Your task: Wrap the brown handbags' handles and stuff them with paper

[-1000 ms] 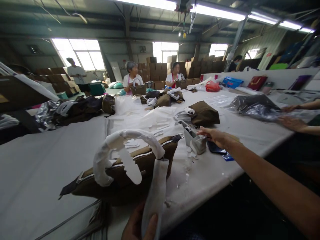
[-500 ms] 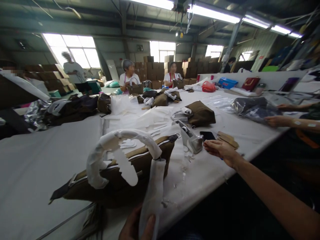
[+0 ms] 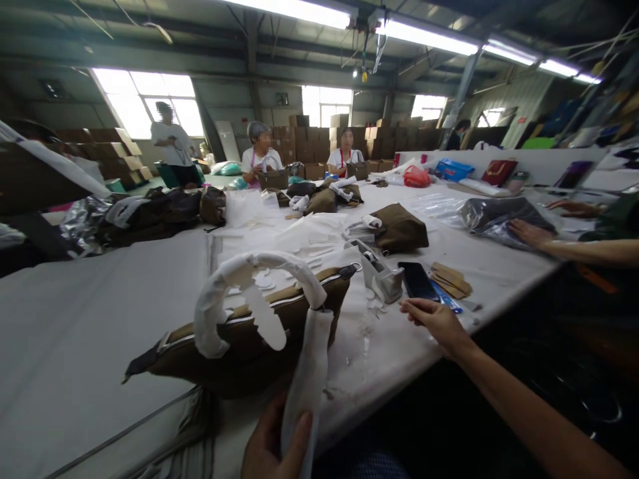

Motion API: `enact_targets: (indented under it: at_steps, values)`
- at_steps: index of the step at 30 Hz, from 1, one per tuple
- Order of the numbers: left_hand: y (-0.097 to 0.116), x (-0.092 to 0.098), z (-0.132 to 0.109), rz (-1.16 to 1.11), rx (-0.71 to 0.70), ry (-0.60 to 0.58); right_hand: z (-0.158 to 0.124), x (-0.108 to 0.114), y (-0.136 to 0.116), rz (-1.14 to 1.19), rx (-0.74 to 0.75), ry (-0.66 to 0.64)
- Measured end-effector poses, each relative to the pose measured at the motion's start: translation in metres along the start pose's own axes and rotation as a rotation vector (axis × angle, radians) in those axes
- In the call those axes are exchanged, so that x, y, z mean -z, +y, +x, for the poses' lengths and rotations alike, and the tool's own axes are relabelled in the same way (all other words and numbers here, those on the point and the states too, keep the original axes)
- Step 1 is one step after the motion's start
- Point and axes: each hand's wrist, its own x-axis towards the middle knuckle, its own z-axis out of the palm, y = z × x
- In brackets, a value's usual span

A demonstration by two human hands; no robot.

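A brown handbag with a silver zip stands on the table before me. Its arched handle is wrapped in white padding, and a white toothed strip hangs across the zip. At the bag's near side, my left hand is closed around a white-wrapped handle, thumb on top. My right hand is in the air by the front of a grey tape dispenser, thumb and fingertips pinched together. Whatever they hold is too small to make out.
A phone, a blue packet and brown cards lie beyond my right hand. Another brown bag lies behind the dispenser. At right, a co-worker's hands touch a plastic-wrapped bag. Stacked dark bags are at left.
My right hand has drawn back slightly from the dispenser, uncovering the phone and blue packet. My left hand keeps its hold. The co-worker's hand has moved onto the plastic-wrapped bag.
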Motion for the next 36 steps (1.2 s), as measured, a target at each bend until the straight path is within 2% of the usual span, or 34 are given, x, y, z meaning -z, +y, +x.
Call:
enact_targets:
  at_steps: [3, 7, 8, 10, 13, 16, 20, 24, 26, 29, 31, 33, 36]
  values:
    - [0.001, 0.001, -0.002, -0.021, 0.018, -0.033, -0.060, -0.019, -0.020, -0.021, 0.040, -0.210]
    - [0.003, 0.001, -0.005, -0.046, 0.022, -0.095, -0.129, -0.060, -0.049, -0.028, 0.165, -0.629]
    - [0.004, 0.001, -0.006, -0.042, 0.007, -0.124, -0.140, -0.071, -0.054, -0.012, 0.185, -0.677]
    - [0.006, 0.002, -0.008, -0.031, -0.041, -0.175, -0.155, -0.093, -0.058, 0.009, 0.200, -0.690]
    - [0.010, 0.004, -0.010, 0.016, -0.138, -0.194, -0.161, -0.119, -0.056, -0.024, 0.212, -0.622]
    - [0.011, 0.006, -0.012, 0.098, -0.216, -0.153, -0.160, -0.131, -0.054, -0.125, 0.247, -0.590]
    - [0.010, 0.008, -0.014, 0.122, -0.274, -0.120, -0.158, -0.129, -0.056, -0.345, 0.349, -0.560]
    - [0.015, 0.009, -0.017, -0.015, -0.145, -0.168, -0.151, -0.120, -0.055, -0.559, 0.350, -0.479]
    - [0.020, 0.008, -0.020, -0.152, -0.037, -0.219, -0.146, -0.119, -0.049, -0.480, 0.247, -0.553]
    - [0.025, 0.003, -0.024, -0.368, 0.114, -0.316, -0.140, -0.122, -0.035, -0.025, 0.037, -0.846]
    - [0.026, -0.001, -0.026, -0.490, 0.198, -0.366, -0.138, -0.126, -0.024, 0.219, -0.052, -0.941]
    - [0.024, -0.003, -0.027, -0.579, 0.248, -0.356, -0.136, -0.126, -0.017, 0.287, -0.082, -0.919]
    - [0.020, -0.004, -0.028, -0.628, 0.271, -0.266, -0.139, -0.115, -0.015, 0.160, -0.036, -0.724]
